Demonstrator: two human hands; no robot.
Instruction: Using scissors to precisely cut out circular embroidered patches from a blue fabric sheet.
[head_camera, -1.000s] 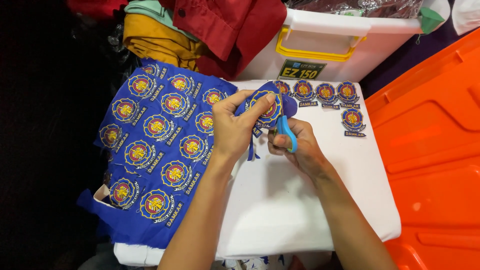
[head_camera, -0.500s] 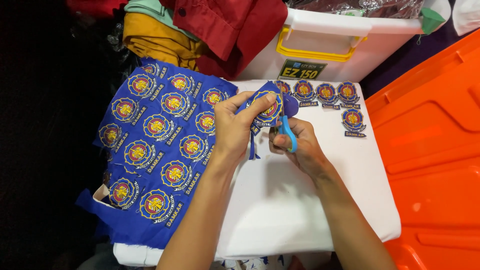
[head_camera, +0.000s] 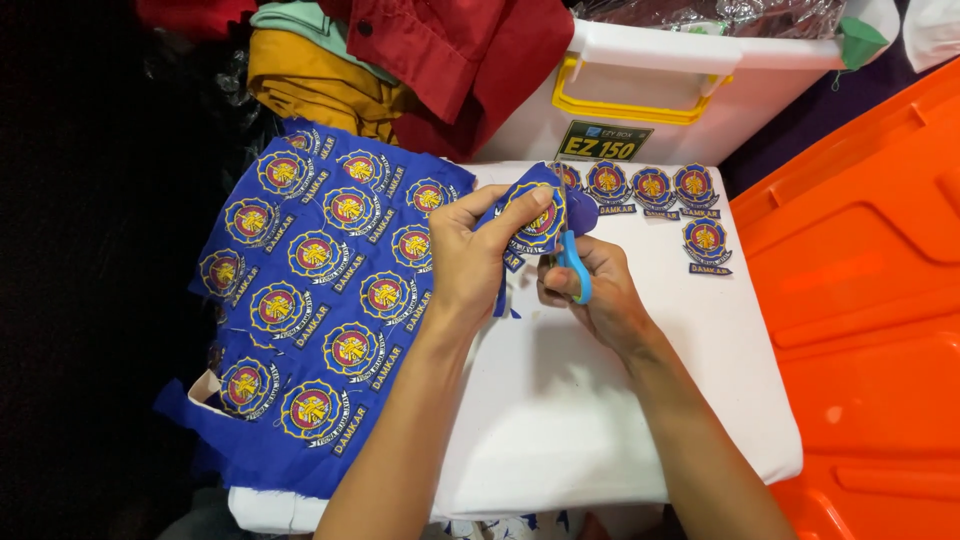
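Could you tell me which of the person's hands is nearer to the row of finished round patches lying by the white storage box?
The right hand, holding blue-handled scissors, sits just below-left of the cut patches. The left hand, pinching the blue patch piece, is farther left.

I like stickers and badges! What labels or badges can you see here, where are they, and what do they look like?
Box label: front of the white bin at the back; dark rectangle, yellow lettering.
Cut badges: far edge of the white tabletop; round, blue, red and yellow.
Badge sheet: left side; blue cloth with many round badges.
Held badge: in the left hand, beside blue-handled scissors in the right hand.
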